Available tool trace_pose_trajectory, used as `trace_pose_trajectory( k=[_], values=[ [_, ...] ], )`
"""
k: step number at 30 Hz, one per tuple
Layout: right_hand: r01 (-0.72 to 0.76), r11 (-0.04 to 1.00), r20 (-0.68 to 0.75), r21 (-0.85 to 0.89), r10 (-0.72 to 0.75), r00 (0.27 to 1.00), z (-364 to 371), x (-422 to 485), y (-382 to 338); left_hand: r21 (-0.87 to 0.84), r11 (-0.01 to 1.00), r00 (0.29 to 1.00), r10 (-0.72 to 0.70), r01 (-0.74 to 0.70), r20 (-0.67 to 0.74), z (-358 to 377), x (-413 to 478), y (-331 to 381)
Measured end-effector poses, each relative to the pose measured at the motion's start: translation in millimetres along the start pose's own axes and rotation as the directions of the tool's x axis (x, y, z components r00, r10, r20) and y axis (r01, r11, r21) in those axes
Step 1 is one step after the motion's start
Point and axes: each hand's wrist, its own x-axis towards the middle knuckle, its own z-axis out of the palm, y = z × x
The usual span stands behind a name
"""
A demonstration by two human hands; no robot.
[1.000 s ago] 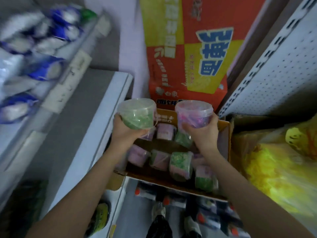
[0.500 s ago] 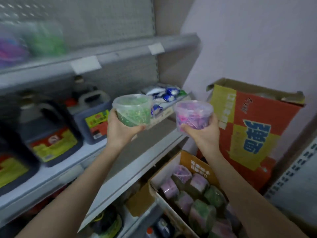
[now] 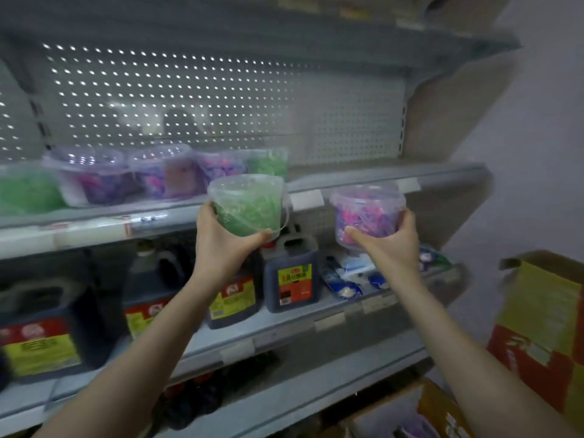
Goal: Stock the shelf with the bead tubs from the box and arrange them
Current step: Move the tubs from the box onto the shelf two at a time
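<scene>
My left hand (image 3: 226,245) grips a clear tub of green beads (image 3: 248,202) from below, held just in front of the upper shelf's edge (image 3: 363,181). My right hand (image 3: 390,243) holds a clear tub of pink and purple beads (image 3: 366,210) a little lower, to the right. Both tubs are upright with lids on. On the upper shelf stand several bead tubs (image 3: 151,175), purple and green, in a row at the left. The cardboard box (image 3: 407,409) shows only at the bottom right corner.
The right half of the upper shelf is bare. Dark sauce jugs (image 3: 290,276) and blue-white packets (image 3: 347,279) fill the shelf below. A red and yellow carton (image 3: 540,327) stands at the right. Perforated back panel behind.
Both hands have lifted their tubs from the box up to the upper shelf's height. The view has swung upward from the box to the shelves.
</scene>
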Motion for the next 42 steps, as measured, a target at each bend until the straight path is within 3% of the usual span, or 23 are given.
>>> trace_pose_trajectory(
  k=[8,17,22,28,32,36,42],
  values=[
    [0.114,0.988,0.144,0.102,-0.128,0.981,109.3,39.5,-55.7,0.142,0.99,0.987,0.007,0.016,-0.16,-64.1,68.4,-1.6],
    [0.117,0.993,0.17,-0.019,-0.112,0.979,192.7,92.8,-63.0,0.264,0.964,0.995,0.027,-0.002,-0.092,-43.1,127.4,-15.9],
    [0.129,0.982,0.192,-0.137,-0.101,0.976,203.1,105.1,-44.6,0.381,0.924,0.999,-0.01,0.026,-0.042,-26.8,147.4,-29.3],
    [0.164,0.85,0.281,-0.5,-0.02,0.959,210.2,121.8,-43.0,0.568,0.823,0.997,-0.057,0.019,0.051,-20.0,166.3,-36.3],
    [0.189,0.821,0.367,-0.539,0.027,0.93,210.5,132.9,-39.3,0.642,0.766,0.989,-0.113,0.024,0.097,-20.5,167.6,-28.8],
    [0.202,0.812,0.341,-0.547,-0.004,0.94,193.1,123.6,-38.0,0.561,0.821,0.97,-0.208,0.105,0.123,-26.4,158.2,-20.0],
    [0.208,0.847,0.305,-0.489,-0.057,0.951,152.9,88.7,-37.0,0.51,0.857,0.983,-0.151,0.075,0.108,-40.4,124.6,-7.2]
  ],
)
